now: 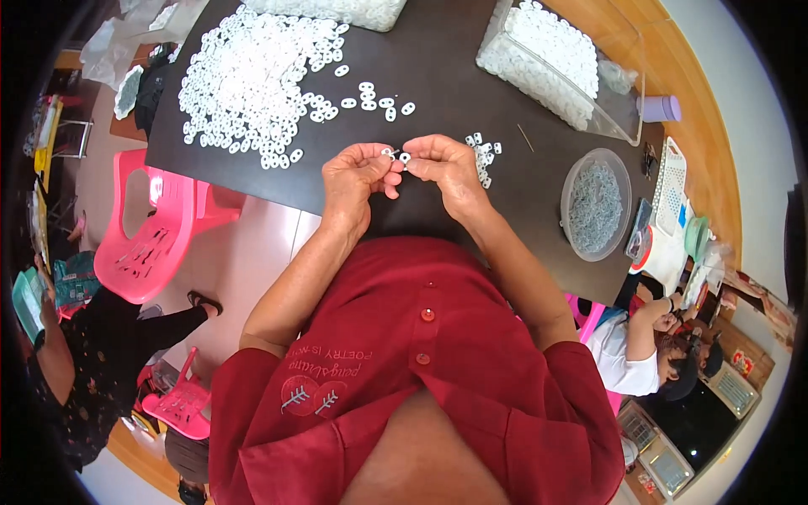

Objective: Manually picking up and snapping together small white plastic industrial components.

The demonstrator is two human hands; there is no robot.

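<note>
Watching remotely: left hand, right hand both pinched, fingertips closed on small white plastic pieces, twelve o'clock from dark-red shirt. I judge white two-holed plastic ovals, heaped ten o'clock, placed for easy reach.

White pieces at the fingers: partly covered by the grip, how they meet too small to make out. Clear tub at the top cut off by the upper edge; small metal bits in the round bowl too fine to tell apart. Stretch of the worktop's near edge hidden behind the red shirt.
</note>
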